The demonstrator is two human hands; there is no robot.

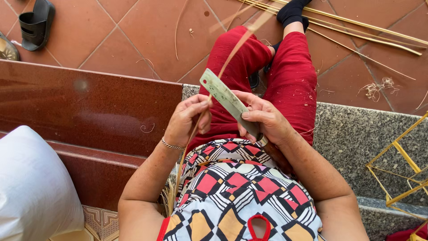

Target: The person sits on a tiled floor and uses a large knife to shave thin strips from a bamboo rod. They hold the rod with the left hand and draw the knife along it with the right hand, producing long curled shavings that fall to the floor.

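The right hand (263, 120) grips a knife (225, 98); the left hand's (187, 120) fingers pinch a bamboo strip (232, 49); more strips (356, 31) and a sandal (36, 22) lie on the floor (133, 35).

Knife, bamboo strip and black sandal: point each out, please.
Knife (225, 96), head view, middle of the flat blade.
Bamboo strip (232, 53), head view, upper stretch above the blade.
Black sandal (36, 22), head view, on its strap, upper left on the tiles.

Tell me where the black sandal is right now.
In the head view, the black sandal lies at the top left on the terracotta floor tiles, beyond the dark red ledge, well apart from the left hand.
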